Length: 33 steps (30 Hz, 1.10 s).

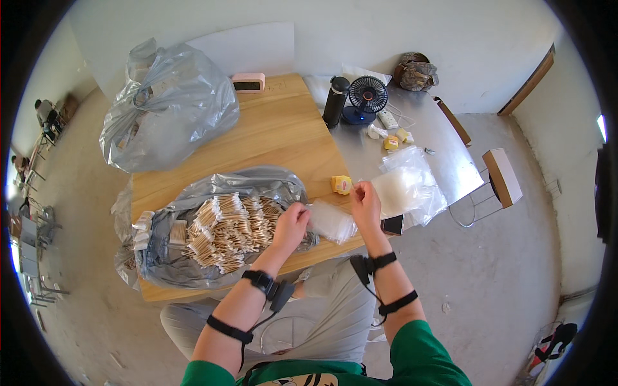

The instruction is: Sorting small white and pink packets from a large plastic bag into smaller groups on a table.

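Note:
My left hand is closed, its fingertips at the left edge of a stack of small clear plastic bags. Whatever it may be pinching is too small to tell. Over the right side of that stack, my right hand is also closed, thumb against fingers, and I cannot make out what is in it. Just beyond its fingertips lies a pile of small yellow labels. To the left of my left hand, a heap of cotton swabs with wooden sticks lies in a spread-open grey plastic bag.
A large tied grey bag stands at the back left of the wooden table, near a pink clock. On the metal table are a black bottle, a fan and more clear bags. A dark phone lies near my right wrist.

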Motion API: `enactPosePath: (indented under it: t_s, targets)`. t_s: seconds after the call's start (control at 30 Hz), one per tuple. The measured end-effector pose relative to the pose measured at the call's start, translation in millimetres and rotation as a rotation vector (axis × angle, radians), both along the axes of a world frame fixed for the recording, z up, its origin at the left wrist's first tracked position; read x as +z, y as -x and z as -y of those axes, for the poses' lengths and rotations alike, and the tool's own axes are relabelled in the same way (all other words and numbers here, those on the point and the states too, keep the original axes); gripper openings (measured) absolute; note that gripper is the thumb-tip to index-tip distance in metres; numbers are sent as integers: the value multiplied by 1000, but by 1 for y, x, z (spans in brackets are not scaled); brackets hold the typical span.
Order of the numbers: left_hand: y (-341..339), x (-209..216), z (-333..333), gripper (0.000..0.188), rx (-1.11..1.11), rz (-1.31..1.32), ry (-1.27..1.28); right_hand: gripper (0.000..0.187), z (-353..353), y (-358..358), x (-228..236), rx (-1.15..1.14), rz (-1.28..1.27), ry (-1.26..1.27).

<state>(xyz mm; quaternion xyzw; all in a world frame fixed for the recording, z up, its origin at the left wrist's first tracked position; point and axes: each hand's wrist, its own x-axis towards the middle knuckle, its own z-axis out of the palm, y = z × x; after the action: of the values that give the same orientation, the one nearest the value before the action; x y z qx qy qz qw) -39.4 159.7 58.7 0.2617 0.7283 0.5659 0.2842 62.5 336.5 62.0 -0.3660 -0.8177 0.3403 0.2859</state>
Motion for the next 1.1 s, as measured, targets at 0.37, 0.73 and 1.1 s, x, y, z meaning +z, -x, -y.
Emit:
enactPosePath:
  t_s: [0.37, 0.73, 1.1]
  targets:
    - [7, 6, 32, 15, 190, -621, -40, 50, 72, -3, -43, 476, 395, -595]
    - [105, -33, 263, 19, 804, -808, 516, 44, 89, 3, -37, 449, 352, -598]
    - [118, -25, 275, 41, 689, -627, 726, 22, 175, 1, 11, 562, -73, -396]
